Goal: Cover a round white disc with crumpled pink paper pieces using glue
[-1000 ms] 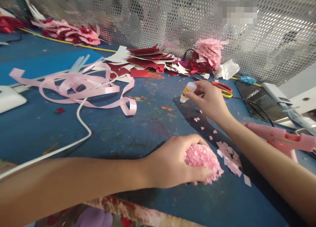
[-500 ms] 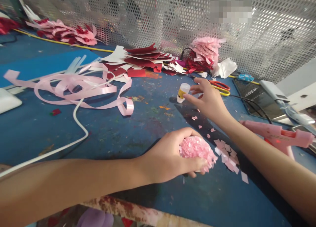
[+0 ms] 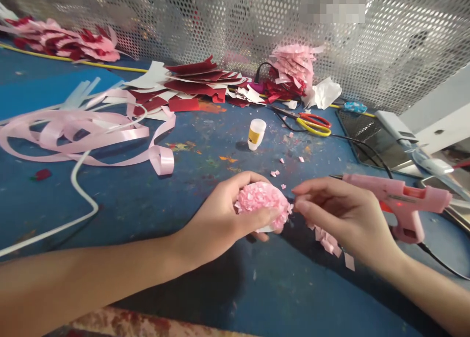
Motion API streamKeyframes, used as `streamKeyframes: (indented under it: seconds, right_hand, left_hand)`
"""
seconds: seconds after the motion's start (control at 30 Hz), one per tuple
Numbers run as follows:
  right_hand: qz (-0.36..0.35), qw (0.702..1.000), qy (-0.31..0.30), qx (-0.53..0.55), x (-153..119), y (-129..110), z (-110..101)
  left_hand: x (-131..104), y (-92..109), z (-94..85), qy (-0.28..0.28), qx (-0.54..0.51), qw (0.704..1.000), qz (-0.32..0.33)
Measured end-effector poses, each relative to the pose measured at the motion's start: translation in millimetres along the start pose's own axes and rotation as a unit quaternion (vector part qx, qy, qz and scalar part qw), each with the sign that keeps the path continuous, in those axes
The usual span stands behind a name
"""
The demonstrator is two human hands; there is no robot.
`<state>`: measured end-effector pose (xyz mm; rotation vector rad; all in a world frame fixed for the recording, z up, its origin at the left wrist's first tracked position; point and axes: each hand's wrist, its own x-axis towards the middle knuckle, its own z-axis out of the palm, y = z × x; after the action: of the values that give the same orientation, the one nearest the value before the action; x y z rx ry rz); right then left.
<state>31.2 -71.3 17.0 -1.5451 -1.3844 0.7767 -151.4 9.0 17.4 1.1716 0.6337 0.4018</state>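
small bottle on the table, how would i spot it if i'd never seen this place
On the blue table, look between the pink ribbon and the scissors. The small bottle stands there, narrow end down, set apart by its whitish body and yellow label.

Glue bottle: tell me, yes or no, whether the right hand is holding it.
No, the small bottle stands on the table, apart from the right hand.
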Motion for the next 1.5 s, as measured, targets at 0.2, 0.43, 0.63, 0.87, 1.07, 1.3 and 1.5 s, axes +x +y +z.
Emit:
streamKeyframes:
  seconds: [0.2, 0.43, 0.63, 0.87, 1.07, 1.3, 1.5]
  right_hand:
    - [-0.033, 0.997, -0.047, -0.048, 0.1, -1.6, 0.7]
    - [0.092, 0.985, -0.103, 0.107, 3.3, -2.3, 2.1]
    - [0.200, 0.887, -0.156, 0.386, 6.1, 6.2, 9.7]
    - [0.212, 0.882, -0.161, 0.390, 6.8, 7.4, 8.1]
    - [0.039, 0.998, -0.023, 0.047, 25.2, -0.1, -1.6]
    - [-0.091, 0.957, 0.038, -0.272, 74.3, 10.6, 13.7]
    - [-0.066, 0.939, 0.057, -0.333, 98.6, 14.8, 37.4]
  left_hand:
    - [1.8, 2.4, -0.2, 0.010, 0.019, 1.000, -0.015]
    - [2.0, 1.6, -0.1, -0.006, -0.018, 1.000, -0.021]
    - [3.8, -2.5, -1.4, -0.015, -0.077, 0.997, -0.017]
    - [1.3, -2.0, 1.2, -0.012, -0.059, 0.998, -0.014]
    - [-4.6, -2.2, 6.8, -0.034, 0.046, 0.998, -0.013]
    - [-6.3, -4.9, 4.0, -0.061, 0.156, 0.985, 0.043]
    - [-6.3, -5.4, 1.2, -0.063, 0.205, 0.974, 0.074]
